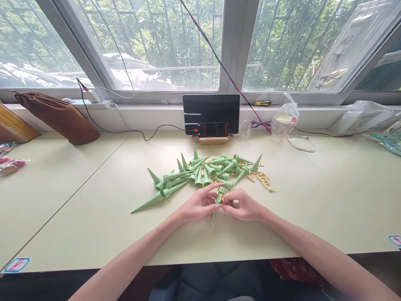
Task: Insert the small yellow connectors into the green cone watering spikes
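Observation:
My left hand [202, 203] is closed around a green plastic spike [219, 195], its pointed end tilted down toward the table's front edge. Pinched in the fingers of my right hand [240, 205] is a small yellow plastic piece [222, 197], held against the side of the spike; whether it sits in an opening there I cannot tell. Just beyond my hands lies a heap of green spikes [175, 177] with wide collars, some standing on their collars. Small yellow pieces [263, 180] are scattered along the right of the heap, with a few among the spikes.
A phone [213, 129] leans on a cardboard stand [213, 141] in front of a black tablet [211, 109] at the back. A brown bag [58, 119] stands back left. A bagged cup [284, 121] and a coiled white cable [301, 143] are back right.

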Demonstrator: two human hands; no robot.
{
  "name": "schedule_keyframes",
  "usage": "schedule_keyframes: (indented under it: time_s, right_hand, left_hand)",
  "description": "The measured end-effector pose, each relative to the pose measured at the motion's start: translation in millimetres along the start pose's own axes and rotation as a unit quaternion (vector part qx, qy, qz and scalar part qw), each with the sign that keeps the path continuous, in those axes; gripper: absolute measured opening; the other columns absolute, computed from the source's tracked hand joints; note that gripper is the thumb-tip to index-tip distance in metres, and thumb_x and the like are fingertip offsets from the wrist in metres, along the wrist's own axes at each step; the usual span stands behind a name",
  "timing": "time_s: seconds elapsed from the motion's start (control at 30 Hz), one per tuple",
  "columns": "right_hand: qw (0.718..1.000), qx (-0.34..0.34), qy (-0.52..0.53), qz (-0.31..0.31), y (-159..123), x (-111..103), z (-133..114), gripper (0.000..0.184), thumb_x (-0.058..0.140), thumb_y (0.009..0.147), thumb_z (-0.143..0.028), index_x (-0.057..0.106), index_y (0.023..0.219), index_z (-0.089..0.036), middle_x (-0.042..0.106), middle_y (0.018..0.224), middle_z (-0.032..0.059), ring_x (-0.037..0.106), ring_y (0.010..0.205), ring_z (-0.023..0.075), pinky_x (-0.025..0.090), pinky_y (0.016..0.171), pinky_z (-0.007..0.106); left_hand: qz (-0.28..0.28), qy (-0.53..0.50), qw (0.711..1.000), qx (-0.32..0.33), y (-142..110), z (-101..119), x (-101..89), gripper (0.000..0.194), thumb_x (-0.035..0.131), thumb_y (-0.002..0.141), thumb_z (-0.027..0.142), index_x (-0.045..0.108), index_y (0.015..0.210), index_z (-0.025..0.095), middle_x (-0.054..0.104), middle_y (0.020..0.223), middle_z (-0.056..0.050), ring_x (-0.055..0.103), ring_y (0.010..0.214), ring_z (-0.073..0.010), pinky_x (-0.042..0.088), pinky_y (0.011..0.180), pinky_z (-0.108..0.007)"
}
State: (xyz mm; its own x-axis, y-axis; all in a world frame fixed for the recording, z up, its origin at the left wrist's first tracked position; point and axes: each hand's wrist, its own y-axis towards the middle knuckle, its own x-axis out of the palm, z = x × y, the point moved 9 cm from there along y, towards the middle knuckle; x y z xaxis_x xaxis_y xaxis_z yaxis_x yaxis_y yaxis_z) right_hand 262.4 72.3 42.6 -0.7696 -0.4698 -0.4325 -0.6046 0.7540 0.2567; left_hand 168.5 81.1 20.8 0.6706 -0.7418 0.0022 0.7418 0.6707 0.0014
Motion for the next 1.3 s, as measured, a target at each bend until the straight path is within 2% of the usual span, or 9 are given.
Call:
schedule_keyframes:
  time_s: [0.27,0.37,0.5,0.67,0.83,1.1,1.3]
  right_hand:
    - [0.998,-0.013,-0.03,0.046,-1.6,-15.2,-1.7,0.026,0.054,0.085,-0.02,0.049,0.06,-0.019,0.046,0.053,-0.0045,0.04,0.05,0.0089,0.036,0.05,0.022]
    - [0.997,-0.007,-0.046,0.068,-1.9,-20.7,1.0,0.027,0.054,0.085,-0.02,0.047,0.059,-0.019,0.045,0.052,-0.0043,0.041,0.05,0.0089,0.035,0.05,0.022]
    - [0.993,-0.008,-0.07,0.091,-0.2,-27.3,3.5,0.029,0.054,0.087,-0.023,0.047,0.059,-0.019,0.043,0.051,-0.0044,0.039,0.047,0.0085,0.033,0.048,0.022]
    - [0.973,-0.007,-0.145,0.178,-1.4,-49.4,7.7,0.035,0.052,0.092,-0.03,0.047,0.06,-0.019,0.044,0.052,-0.0035,0.037,0.046,0.0086,0.032,0.048,0.023]
    - [0.959,0.005,-0.167,0.229,-4.3,-65.6,12.5,0.036,0.05,0.095,-0.037,0.053,0.065,-0.019,0.051,0.053,-0.0015,0.043,0.046,0.0102,0.036,0.048,0.024]
    - [0.958,0.01,-0.168,0.23,-4.4,-63.5,14.0,0.035,0.05,0.096,-0.036,0.054,0.066,-0.019,0.05,0.054,-0.0019,0.042,0.047,0.0103,0.036,0.048,0.024]
    - [0.96,0.01,-0.171,0.221,-3.6,-57.8,13.7,0.035,0.05,0.097,-0.038,0.058,0.069,-0.018,0.051,0.056,-0.0015,0.043,0.049,0.0109,0.036,0.051,0.025]
  left_hand:
    - [0.028,0.014,1.0,0.0,-0.1,2.5,-4.3,0.066,0.065,0.09,0.034,0.036,0.148,0.023,0.059,0.086,-0.002,0.056,0.067,-0.0129,0.05,0.056,-0.024]
    - [0.066,0.07,0.995,0.003,-1.0,7.3,-11.6,0.06,0.061,0.091,0.032,0.038,0.146,0.022,0.053,0.078,0.002,0.052,0.063,-0.0111,0.045,0.054,-0.021]
    - [0.128,0.186,0.974,0.016,-5.2,17.7,-25.1,0.056,0.058,0.09,0.028,0.043,0.143,0.023,0.05,0.073,0.004,0.047,0.057,-0.0087,0.041,0.056,-0.021]
    - [0.118,0.261,0.958,0.003,-7.6,18.9,-27.7,0.055,0.058,0.086,0.025,0.046,0.14,0.022,0.047,0.067,0.007,0.04,0.051,-0.0074,0.032,0.049,-0.02]
    - [0.101,0.327,0.94,0.004,-7.2,19.4,-24.6,0.044,0.06,0.084,0.026,0.059,0.128,0.019,0.049,0.058,0.007,0.037,0.05,-0.0084,0.028,0.049,-0.021]
    - [0.121,0.429,0.895,-0.022,-7.8,17.0,-28.1,0.041,0.059,0.084,0.027,0.064,0.123,0.018,0.051,0.054,0.007,0.043,0.048,-0.0109,0.03,0.052,-0.024]
    - [0.138,0.484,0.864,-0.016,-9.0,19.6,-28.5,0.044,0.056,0.085,0.025,0.06,0.129,0.02,0.053,0.055,0.006,0.046,0.051,-0.0133,0.031,0.056,-0.025]
